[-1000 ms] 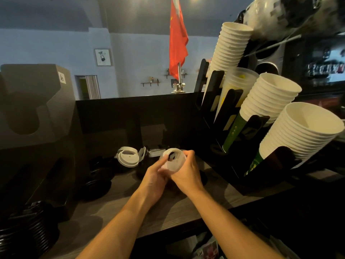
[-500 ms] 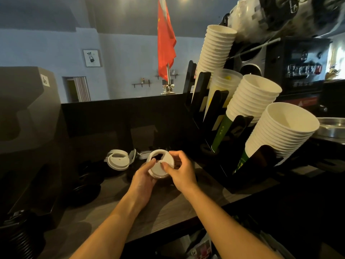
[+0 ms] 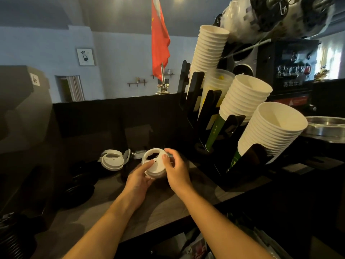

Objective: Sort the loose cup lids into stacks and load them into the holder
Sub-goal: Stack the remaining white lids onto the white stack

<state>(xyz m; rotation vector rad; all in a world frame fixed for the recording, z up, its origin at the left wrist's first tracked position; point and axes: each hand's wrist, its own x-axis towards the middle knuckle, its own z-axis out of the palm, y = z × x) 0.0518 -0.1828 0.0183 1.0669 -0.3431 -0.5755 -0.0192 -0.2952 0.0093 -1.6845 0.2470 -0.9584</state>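
Observation:
Both hands hold a small stack of white cup lids [image 3: 155, 164] just above the wooden counter [image 3: 115, 208]. My left hand [image 3: 139, 176] grips the stack from below and the left, thumb on its top. My right hand [image 3: 175, 169] pinches its right rim, thumb on the top face. More white lids [image 3: 113, 161] lie tilted against each other behind and to the left. Black lids [image 3: 78, 186] sit in low piles further left. The black holder [image 3: 24, 128] stands at the far left, its slots dark.
A black rack [image 3: 205, 116] at the right carries slanted stacks of white paper cups [image 3: 270, 131] and clear cups [image 3: 216, 85]. A black partition [image 3: 115, 116] runs behind the counter. A coffee machine [image 3: 287, 71] stands at the back right. Ribbed black lids [image 3: 11, 240] show at bottom left.
The lid stack has turned from edge-on to top face up and come down toward the counter. My right thumb now lies on its top. The camera has swung right.

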